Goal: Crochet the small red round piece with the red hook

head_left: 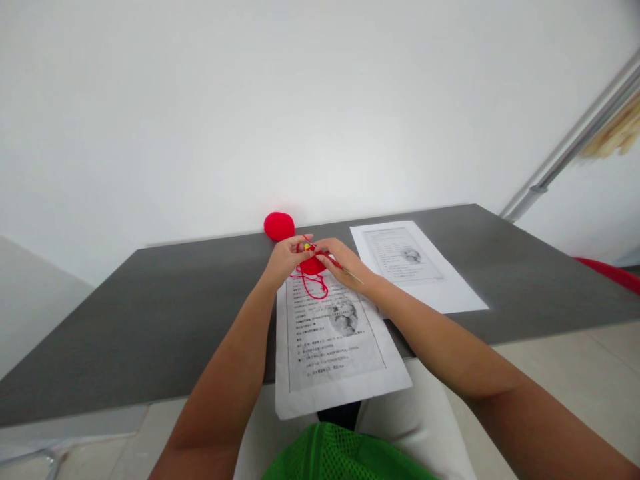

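Between my two hands is a small red crochet piece [312, 265] with a yellow bit [307, 247] at its upper edge. My left hand [289, 257] pinches its left side, and red yarn runs up by the fingers. In my right hand [341, 257] is a crochet hook [350, 273] with a red handle, its thin metal end pointing down to the right across the palm. A loose loop of red yarn [320, 297] hangs below the piece, over a printed sheet [320, 393]. The stitches under my fingertips are hidden.
A red ball of yarn [279, 227] rests at the back of the dark grey table [165, 320], against the white wall. Right of my hands lies a second printed sheet [430, 293]. The nearer sheet overhangs the table's front edge. A metal pole [570, 157] slants at far right.
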Action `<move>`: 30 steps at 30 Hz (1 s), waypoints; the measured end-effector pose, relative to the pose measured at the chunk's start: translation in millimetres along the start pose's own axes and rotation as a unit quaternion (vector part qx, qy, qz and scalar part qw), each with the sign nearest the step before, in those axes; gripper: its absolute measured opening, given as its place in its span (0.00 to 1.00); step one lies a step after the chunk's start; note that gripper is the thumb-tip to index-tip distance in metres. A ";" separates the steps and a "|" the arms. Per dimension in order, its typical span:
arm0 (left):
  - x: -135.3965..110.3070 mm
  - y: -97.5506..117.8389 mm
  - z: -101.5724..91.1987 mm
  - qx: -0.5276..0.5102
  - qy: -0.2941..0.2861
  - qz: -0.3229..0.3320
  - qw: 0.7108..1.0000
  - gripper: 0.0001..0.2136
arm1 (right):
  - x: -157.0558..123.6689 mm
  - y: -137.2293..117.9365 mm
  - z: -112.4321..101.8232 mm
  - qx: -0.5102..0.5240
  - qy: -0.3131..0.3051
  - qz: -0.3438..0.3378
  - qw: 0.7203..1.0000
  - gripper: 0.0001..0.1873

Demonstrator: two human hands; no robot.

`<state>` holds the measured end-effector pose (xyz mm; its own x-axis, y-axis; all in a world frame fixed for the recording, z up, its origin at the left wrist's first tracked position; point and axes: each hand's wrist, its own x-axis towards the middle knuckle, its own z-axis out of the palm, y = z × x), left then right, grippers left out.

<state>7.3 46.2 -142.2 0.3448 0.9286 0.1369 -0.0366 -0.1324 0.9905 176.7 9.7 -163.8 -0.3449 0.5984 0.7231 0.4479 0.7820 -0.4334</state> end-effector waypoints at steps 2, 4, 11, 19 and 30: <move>0.2 -1.5 4.4 -0.027 0.019 0.005 0.999 0.24 | -0.9 1.5 3.2 -0.016 0.018 -0.022 0.999 0.08; 0.0 -2.6 7.6 -0.055 0.026 0.006 0.998 0.22 | -1.5 0.1 4.4 -0.030 0.037 -0.036 0.998 0.08; -2.8 1.5 4.7 -0.148 -0.021 -0.040 0.988 0.19 | 0.5 -13.0 -1.1 -0.048 0.043 -0.059 0.996 0.06; -2.8 2.5 -10.5 -0.160 -0.119 -0.114 0.973 0.19 | 1.1 -15.1 -12.2 -0.004 0.015 -0.042 0.999 0.07; -6.4 10.7 -29.2 -0.097 -0.128 -0.119 0.980 0.20 | 7.4 -19.1 -27.0 0.044 0.019 -0.007 0.999 0.07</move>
<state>-22.6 48.9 -132.1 0.5877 0.8050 -0.0807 -0.0966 0.1689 0.9809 187.9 -5.5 -135.6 -0.3187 0.5816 0.7484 0.3684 0.8035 -0.4676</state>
